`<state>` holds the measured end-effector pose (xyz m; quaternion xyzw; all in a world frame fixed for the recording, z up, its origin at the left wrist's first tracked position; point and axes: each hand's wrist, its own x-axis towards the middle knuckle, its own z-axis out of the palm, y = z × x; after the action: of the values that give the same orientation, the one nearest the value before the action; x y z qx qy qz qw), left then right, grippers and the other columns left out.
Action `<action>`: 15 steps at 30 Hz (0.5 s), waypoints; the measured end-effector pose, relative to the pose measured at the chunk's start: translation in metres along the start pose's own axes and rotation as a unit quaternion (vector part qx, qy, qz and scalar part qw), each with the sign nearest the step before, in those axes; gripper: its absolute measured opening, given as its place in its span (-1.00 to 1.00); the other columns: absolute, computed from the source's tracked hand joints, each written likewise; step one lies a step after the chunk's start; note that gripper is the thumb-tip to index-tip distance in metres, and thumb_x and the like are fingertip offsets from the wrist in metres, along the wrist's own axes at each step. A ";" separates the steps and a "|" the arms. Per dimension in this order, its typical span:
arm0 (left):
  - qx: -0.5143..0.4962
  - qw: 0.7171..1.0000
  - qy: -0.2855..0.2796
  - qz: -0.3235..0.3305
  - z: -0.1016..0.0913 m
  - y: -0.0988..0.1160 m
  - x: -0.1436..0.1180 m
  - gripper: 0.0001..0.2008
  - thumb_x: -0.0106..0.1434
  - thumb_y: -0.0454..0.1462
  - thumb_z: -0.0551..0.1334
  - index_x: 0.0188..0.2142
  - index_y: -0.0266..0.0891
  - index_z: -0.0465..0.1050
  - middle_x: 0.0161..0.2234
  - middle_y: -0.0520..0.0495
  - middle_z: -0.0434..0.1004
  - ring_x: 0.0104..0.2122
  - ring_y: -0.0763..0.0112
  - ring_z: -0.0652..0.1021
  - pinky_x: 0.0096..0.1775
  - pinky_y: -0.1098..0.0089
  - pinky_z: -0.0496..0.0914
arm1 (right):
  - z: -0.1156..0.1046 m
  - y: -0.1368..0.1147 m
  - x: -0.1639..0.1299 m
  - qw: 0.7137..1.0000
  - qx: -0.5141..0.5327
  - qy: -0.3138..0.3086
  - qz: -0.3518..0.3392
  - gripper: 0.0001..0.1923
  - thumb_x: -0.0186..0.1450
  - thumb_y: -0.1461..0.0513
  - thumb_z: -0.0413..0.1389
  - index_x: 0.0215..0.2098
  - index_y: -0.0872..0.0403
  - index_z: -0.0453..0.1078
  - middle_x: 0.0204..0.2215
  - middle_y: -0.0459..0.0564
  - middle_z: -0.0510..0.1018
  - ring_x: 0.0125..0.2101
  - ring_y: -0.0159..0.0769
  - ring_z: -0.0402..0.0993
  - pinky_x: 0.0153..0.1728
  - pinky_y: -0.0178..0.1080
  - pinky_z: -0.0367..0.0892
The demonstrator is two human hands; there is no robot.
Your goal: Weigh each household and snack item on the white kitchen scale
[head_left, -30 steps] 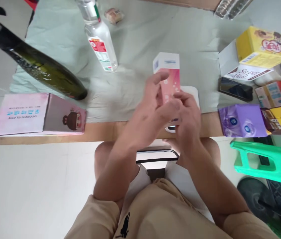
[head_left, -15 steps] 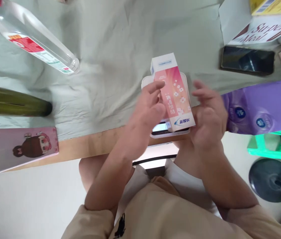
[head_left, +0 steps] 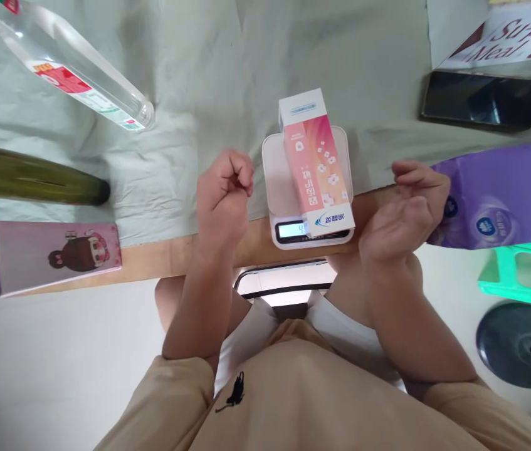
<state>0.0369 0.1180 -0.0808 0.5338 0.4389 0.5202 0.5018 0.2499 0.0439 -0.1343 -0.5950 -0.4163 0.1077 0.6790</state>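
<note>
A pink and white carton [head_left: 316, 164] lies flat on a small white kitchen scale [head_left: 272, 175] at the table's front edge, its near end partly covering the scale's lit display [head_left: 291, 230]. My left hand [head_left: 224, 191] is curled into a loose fist just left of the scale and holds nothing. To the right of the scale my right hand [head_left: 404, 213] hovers with its fingers apart and nothing in it. Neither hand touches the carton.
A clear plastic bottle [head_left: 72, 75] and a dark green glass bottle [head_left: 34, 181] lie at the left. A pink box [head_left: 53, 254] sits at the table's front left. A purple pack [head_left: 495, 197], a black phone [head_left: 481, 100] and a green stool [head_left: 523, 279] are at the right.
Both hands have let go of the pink carton and drawn apart to either side. The carton now rests on the scale. The view has tilted down toward the table edge.
</note>
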 end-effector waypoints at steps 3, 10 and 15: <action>0.005 1.000 -0.017 -0.001 0.003 0.005 -0.003 -0.67 0.12 -0.31 0.33 -0.62 -0.15 0.19 -0.57 0.00 0.22 -0.54 0.44 0.25 -0.48 0.28 0.07 | -0.001 -0.008 -0.001 0.999 -0.028 -0.006 -0.021 -0.66 0.42 -0.14 -0.08 -0.18 -0.10 0.30 -0.09 0.08 0.42 0.12 0.07 0.46 0.22 0.30 0.36; -0.017 0.998 -0.037 -0.039 0.013 0.017 -0.008 -0.76 0.27 -0.36 0.15 -0.51 -0.14 0.44 -0.66 0.05 0.31 -0.67 0.48 0.20 -0.57 0.31 0.05 | 0.005 -0.045 -0.032 0.969 -0.130 -0.152 -0.142 -0.57 0.29 0.04 0.29 0.09 -0.23 0.33 0.11 0.02 0.41 0.12 -0.02 0.46 0.21 0.20 0.44; -0.031 0.999 -0.025 -0.032 0.015 0.016 -0.006 -0.75 0.29 -0.32 0.19 -0.53 -0.17 0.48 -0.69 0.07 0.31 -0.68 0.52 0.23 -0.62 0.38 0.04 | 0.017 -0.045 -0.044 0.945 -0.245 -0.144 -0.164 -0.55 0.34 0.12 0.23 0.17 -0.12 0.31 0.29 0.13 0.38 0.26 0.01 0.46 0.25 0.16 0.50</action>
<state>0.0506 0.1093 -0.0653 0.5163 0.4270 0.5036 0.5455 0.1947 0.0163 -0.1140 -0.6447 -0.6150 -0.0259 0.4533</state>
